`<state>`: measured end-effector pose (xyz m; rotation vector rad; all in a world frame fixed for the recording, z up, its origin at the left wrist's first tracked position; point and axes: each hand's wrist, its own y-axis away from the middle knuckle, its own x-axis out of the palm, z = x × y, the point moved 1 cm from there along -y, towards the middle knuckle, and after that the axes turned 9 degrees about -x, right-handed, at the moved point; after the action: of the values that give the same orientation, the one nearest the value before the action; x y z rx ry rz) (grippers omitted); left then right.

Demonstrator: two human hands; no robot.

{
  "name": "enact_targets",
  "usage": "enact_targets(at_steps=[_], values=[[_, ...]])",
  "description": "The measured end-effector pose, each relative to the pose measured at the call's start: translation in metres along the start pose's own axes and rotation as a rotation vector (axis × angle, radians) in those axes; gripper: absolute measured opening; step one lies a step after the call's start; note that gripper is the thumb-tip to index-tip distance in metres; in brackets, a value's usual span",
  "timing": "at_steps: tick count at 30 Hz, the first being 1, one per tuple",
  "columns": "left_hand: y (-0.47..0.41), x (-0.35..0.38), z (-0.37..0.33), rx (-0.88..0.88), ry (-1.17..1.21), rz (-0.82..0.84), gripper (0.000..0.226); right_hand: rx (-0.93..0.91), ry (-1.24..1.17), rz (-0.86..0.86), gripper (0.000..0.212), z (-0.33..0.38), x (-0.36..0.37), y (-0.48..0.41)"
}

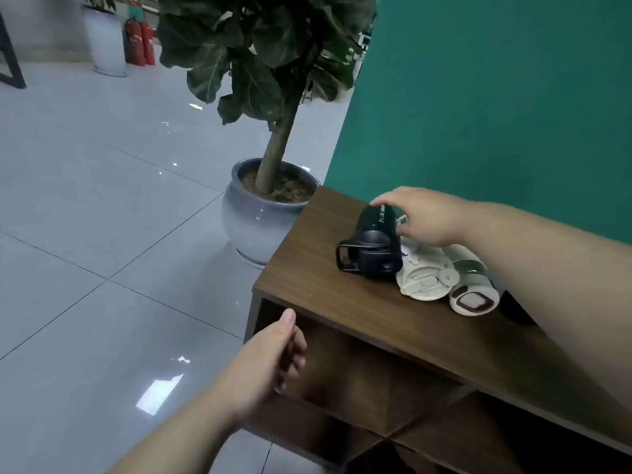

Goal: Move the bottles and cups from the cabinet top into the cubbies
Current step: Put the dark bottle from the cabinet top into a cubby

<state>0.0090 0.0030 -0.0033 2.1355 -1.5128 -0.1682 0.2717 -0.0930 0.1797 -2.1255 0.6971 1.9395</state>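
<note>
A: We see our right hand [422,215] closed around the dark green plastic sport bottle [374,242] on the brown wooden cabinet top [325,278].
B: Our left hand [273,357] hangs loosely curled, empty, before the upper cubby [345,367].

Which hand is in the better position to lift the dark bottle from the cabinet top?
The right hand: its fingers already rest on the dark bottle. The left hand hangs empty, lower, beside the cubbies.

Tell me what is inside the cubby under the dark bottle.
The cubby shows only bare wood; no bottles or cups. The left hand covers its left part, and its back is in shadow.
</note>
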Motion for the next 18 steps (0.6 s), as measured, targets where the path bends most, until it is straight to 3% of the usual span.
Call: enact_targets(at_steps=[8,13,18], values=[[-0.007,-0.001,0.014,-0.002,-0.080,-0.009,0.052,-0.193,0.362,0.326,0.093,0.009,0.003,-0.037],[-0.001,-0.008,0.014,0.017,-0.147,-0.066,0.053,-0.322,0.303,0.267,0.093,0.026,0.007,-0.041],[0.007,-0.019,0.013,0.041,-0.175,-0.097,0.047,-0.392,0.214,0.102,0.083,0.064,0.013,-0.018]])
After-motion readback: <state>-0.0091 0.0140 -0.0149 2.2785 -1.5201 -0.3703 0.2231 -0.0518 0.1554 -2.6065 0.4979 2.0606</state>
